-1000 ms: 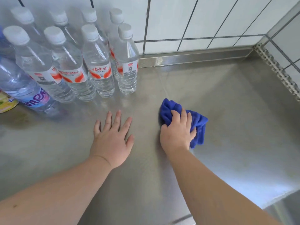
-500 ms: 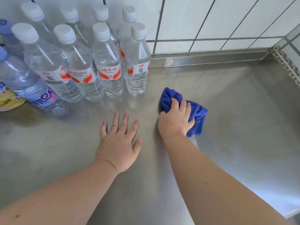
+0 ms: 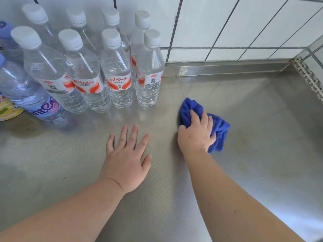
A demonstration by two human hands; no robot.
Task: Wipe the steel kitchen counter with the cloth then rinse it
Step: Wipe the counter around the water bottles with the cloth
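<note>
My right hand (image 3: pixel 196 135) is on the blue cloth (image 3: pixel 217 130), fingers curled over its bunched top and gripping it, pressing it down against the steel counter (image 3: pixel 253 154). The cloth sticks out beyond my fingertips toward the wall and spills out past the little-finger side of the hand; my thumb side lies against the bare metal.

My left hand (image 3: pixel 126 161) lies flat on the counter just beside the right one, palm down, fingers straight and slightly spread, holding nothing. There is a narrow strip of bare steel between my two hands.

Ahead of my left fingertips stands a cluster of clear water bottles (image 3: pixel 117 74) with white caps and red-and-white labels, upright and packed close together. Farther off to the left of that hand is a larger bottle with a purple label (image 3: pixel 26 95), and at the very edge a yellow container (image 3: pixel 7 109), only partly in view.

Beyond the cloth, the counter runs up to a white tiled wall (image 3: pixel 227 27).
</note>
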